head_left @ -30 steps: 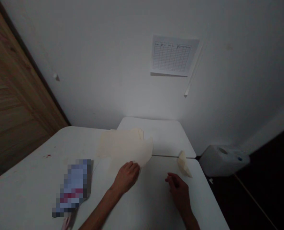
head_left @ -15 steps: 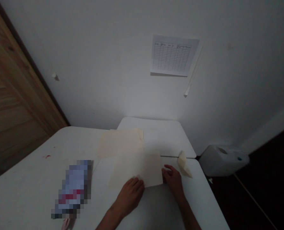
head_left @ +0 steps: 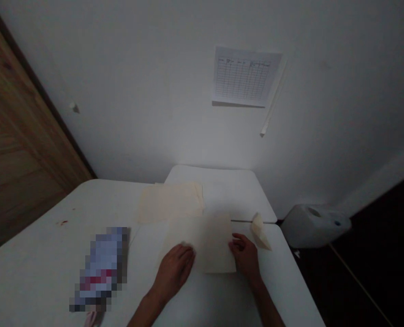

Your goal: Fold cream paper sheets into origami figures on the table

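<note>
Toward the bottom centre of the frame, the left hand (head_left: 173,271) is pressing open-fingered on a cream paper sheet (head_left: 205,240), and the right hand (head_left: 245,257) is curling at its edge, grip unclear; a careless shove could crumple the sheet against the folded paper piece (head_left: 259,232).

The left hand (head_left: 173,270) and right hand (head_left: 246,259) are bare, as are the left forearm (head_left: 144,309) and right forearm (head_left: 266,304). Both forearms are slim, narrowing toward the wrists and running out past the bottom of the view. The right fingers (head_left: 238,243) look slender. The dim light softens the hands, so the knuckles show only as faint ridges, and the nails are too blurred to make out.
</note>
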Available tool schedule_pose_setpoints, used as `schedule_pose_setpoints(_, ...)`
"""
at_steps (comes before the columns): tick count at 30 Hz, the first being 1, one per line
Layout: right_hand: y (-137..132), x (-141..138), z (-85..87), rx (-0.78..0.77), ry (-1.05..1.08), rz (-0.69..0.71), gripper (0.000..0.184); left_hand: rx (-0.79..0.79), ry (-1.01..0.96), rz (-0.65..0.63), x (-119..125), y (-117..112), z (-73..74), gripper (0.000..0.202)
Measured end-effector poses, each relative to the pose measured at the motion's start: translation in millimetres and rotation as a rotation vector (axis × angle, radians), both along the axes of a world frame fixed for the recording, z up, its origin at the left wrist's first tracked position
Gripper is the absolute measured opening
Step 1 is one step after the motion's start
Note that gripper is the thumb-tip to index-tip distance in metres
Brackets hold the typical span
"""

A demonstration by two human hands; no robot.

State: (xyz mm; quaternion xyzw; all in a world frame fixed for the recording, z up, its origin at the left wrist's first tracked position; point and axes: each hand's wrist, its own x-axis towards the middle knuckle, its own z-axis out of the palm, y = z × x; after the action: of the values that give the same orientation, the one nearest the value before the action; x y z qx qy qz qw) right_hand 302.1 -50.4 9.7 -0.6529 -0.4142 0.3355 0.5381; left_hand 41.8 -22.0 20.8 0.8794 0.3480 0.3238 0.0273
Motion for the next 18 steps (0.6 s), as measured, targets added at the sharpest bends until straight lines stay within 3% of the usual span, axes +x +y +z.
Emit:
schedule_pose_setpoints(2,-1.5,1.8,-1.5,-0.001,0.024,-0.009,0.047,-0.077,-0.053,0.117,-8.7,7.3,0.7,0.027)
schedule_pose_setpoints(6,-5.2,4.7,-2.3,0.006,0.098,-0.009,0.049,-0.306,-0.176,0.466,-25.7,18.9,4.9,0.035)
schedule_pose_setpoints(9,-8.9,6.3,0.6,0.020,0.104,-0.012,0.048,-0.441,-0.219,0.620,-37.6,28.2,10.3,0.044)
schedule_pose_setpoints(14,-13.2,8.5,5.7,0.028,0.054,-0.031,0.049,-0.705,-0.437,0.615,-52.6,44.0,21.8,0.048)
schedule_pose_setpoints(18,-14.9,8.9,9.9,0.040,0.060,-0.026,0.050,-0.791,-0.523,0.588,-54.6,44.9,30.3,0.041)
